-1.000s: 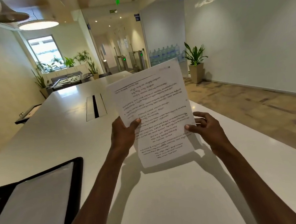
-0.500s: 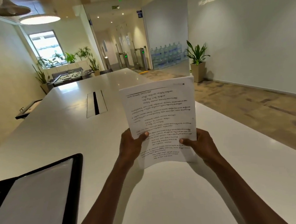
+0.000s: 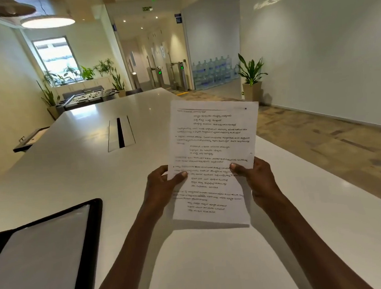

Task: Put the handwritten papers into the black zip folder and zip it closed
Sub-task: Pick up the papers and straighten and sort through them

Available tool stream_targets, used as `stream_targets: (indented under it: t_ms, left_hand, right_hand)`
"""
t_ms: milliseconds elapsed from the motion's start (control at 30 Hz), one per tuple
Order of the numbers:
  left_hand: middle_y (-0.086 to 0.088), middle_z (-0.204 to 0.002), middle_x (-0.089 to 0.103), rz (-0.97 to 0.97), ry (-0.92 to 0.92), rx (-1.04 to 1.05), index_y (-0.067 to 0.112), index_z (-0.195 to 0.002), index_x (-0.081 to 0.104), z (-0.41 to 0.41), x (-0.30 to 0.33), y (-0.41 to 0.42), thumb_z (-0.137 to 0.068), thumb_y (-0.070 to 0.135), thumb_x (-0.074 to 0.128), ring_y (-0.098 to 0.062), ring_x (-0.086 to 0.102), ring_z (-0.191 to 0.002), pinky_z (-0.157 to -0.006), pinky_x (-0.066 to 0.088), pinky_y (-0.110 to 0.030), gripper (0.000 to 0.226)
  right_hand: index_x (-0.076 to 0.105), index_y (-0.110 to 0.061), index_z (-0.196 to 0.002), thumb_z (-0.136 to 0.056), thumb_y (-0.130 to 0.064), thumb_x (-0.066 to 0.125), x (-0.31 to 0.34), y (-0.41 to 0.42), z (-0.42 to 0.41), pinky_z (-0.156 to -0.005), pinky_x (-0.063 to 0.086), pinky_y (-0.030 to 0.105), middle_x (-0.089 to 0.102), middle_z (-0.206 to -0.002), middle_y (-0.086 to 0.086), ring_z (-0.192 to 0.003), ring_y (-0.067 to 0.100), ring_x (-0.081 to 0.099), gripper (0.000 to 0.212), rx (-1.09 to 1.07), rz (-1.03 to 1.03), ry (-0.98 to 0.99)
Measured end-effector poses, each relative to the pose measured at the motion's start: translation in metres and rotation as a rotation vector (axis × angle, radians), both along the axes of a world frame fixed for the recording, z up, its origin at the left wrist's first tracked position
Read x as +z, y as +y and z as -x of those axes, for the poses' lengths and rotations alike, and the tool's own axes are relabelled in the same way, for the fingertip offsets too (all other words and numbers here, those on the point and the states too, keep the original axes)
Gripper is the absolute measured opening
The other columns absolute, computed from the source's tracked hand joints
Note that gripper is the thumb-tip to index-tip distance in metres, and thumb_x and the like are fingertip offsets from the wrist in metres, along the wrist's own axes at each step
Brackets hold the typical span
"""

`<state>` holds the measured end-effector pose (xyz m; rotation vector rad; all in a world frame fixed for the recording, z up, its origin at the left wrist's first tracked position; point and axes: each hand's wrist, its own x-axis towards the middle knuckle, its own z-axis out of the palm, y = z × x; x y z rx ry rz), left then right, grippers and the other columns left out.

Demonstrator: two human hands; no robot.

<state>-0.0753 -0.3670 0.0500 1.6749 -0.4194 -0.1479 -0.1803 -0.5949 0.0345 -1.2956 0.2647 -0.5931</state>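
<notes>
The handwritten papers (image 3: 213,156) were held upright above the white worktop (image 3: 73,152), pinched at their side edges by the left hand (image 3: 163,187) and the right hand (image 3: 256,178), thumbs laid on the front. One stack was seen; its sheet count could not be told. One black zip folder (image 3: 95,218) lay open, well to the left. The edges would best be squared before the stack was carried across and slid in flat.

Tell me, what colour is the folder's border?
Black; the folder lies open at lower left in the head view.
</notes>
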Motion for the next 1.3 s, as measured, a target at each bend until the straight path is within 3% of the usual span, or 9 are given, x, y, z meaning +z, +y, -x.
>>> stream_targets:
  t_ms: [167, 300, 467, 667, 767, 867, 967, 1133, 1300]
  left_hand:
    - [-0.004, -0.091, 0.078, 0.060, 0.093, 0.050, 0.016, -0.112, 0.066, -0.002, -0.007, 0.016, -0.065, 0.031, 0.087, -0.023, 0.075, -0.082, -0.074, 0.061, -0.041, 0.054]
    - [-0.010, -0.104, 0.075, 0.371, 0.219, 0.029, 0.009, -0.116, 0.063, 0.008, -0.008, 0.012, -0.066, 0.021, 0.082, -0.026, 0.073, -0.094, -0.076, 0.060, -0.035, 0.055]
    - [-0.010, -0.122, 0.069, 0.606, 0.341, -0.038, 0.006, -0.131, 0.054, 0.029, -0.013, -0.021, -0.083, 0.005, 0.068, -0.028, 0.066, -0.112, -0.098, 0.051, -0.048, 0.051]
    - [-0.002, -0.113, 0.073, 0.593, 0.179, 0.046, 0.026, -0.112, 0.063, 0.040, -0.006, -0.040, -0.088, -0.002, 0.064, -0.021, 0.070, -0.106, -0.090, 0.055, -0.046, 0.036]
    - [0.002, -0.108, 0.074, 0.492, 0.144, 0.077, 0.026, -0.106, 0.063, 0.027, 0.001, -0.026, -0.088, -0.002, 0.064, -0.017, 0.071, -0.102, -0.090, 0.056, -0.044, 0.033]
    - [0.006, -0.099, 0.076, 0.362, 0.103, 0.084, 0.024, -0.103, 0.064, 0.012, 0.007, -0.004, -0.088, 0.001, 0.065, -0.014, 0.073, -0.094, -0.081, 0.060, -0.038, 0.028]
    - [0.010, -0.094, 0.075, 0.243, 0.066, 0.111, 0.024, -0.104, 0.065, -0.002, 0.011, 0.017, -0.088, 0.004, 0.067, -0.010, 0.073, -0.088, -0.074, 0.060, -0.030, 0.026]
    - [0.014, -0.094, 0.075, 0.099, -0.009, 0.086, 0.030, -0.104, 0.063, -0.008, 0.009, 0.029, -0.088, 0.013, 0.069, -0.006, 0.073, -0.087, -0.074, 0.059, -0.031, 0.024]
    - [0.010, -0.099, 0.076, 0.102, -0.100, 0.044, 0.030, -0.103, 0.065, 0.003, 0.006, 0.015, -0.089, 0.015, 0.068, -0.012, 0.073, -0.089, -0.071, 0.061, -0.031, 0.021]
  right_hand:
    - [0.066, -0.009, -0.120, -0.083, 0.002, 0.071, -0.001, 0.004, 0.001, -0.074, 0.061, 0.034, 0.075, -0.110, 0.009, -0.098, 0.027, 0.073, 0.039, 0.025, -0.265, -0.078]
    - [0.056, -0.009, -0.134, -0.088, 0.005, 0.063, 0.002, 0.011, -0.001, -0.095, 0.054, 0.046, 0.070, -0.122, 0.012, -0.109, 0.029, 0.068, 0.049, 0.054, -0.427, -0.192]
    - [0.056, -0.009, -0.134, -0.082, -0.006, 0.067, 0.005, 0.029, -0.007, -0.101, 0.048, 0.053, 0.065, -0.128, 0.018, -0.115, 0.032, 0.064, 0.054, 0.147, -0.639, -0.242]
    - [0.055, -0.010, -0.135, -0.077, -0.005, 0.069, 0.002, 0.044, -0.009, -0.103, 0.046, 0.055, 0.065, -0.128, 0.018, -0.118, 0.033, 0.063, 0.060, 0.196, -0.705, -0.257]
    - [0.051, -0.008, -0.140, -0.080, 0.000, 0.066, 0.000, 0.031, -0.006, -0.108, 0.041, 0.055, 0.060, -0.135, 0.020, -0.123, 0.034, 0.058, 0.063, 0.200, -0.753, -0.271]
    - [0.053, -0.006, -0.137, -0.085, 0.005, 0.060, 0.003, 0.003, 0.002, -0.103, 0.047, 0.049, 0.060, -0.135, 0.018, -0.123, 0.031, 0.059, 0.053, 0.176, -0.767, -0.316]
    - [0.060, -0.006, -0.129, -0.087, 0.004, 0.060, 0.009, -0.028, 0.012, -0.092, 0.057, 0.040, 0.068, -0.124, 0.018, -0.113, 0.029, 0.066, 0.043, 0.160, -0.565, -0.216]
    - [0.066, -0.012, -0.118, -0.078, 0.002, 0.074, 0.011, -0.062, 0.024, -0.090, 0.056, 0.044, 0.076, -0.108, 0.008, -0.105, 0.033, 0.070, 0.043, 0.140, 0.021, 0.130]
    - [0.072, -0.016, -0.109, -0.073, 0.003, 0.078, 0.012, -0.055, 0.020, -0.074, 0.060, 0.024, 0.076, -0.103, -0.007, -0.089, 0.006, 0.073, 0.041, -0.069, 0.309, 0.072]
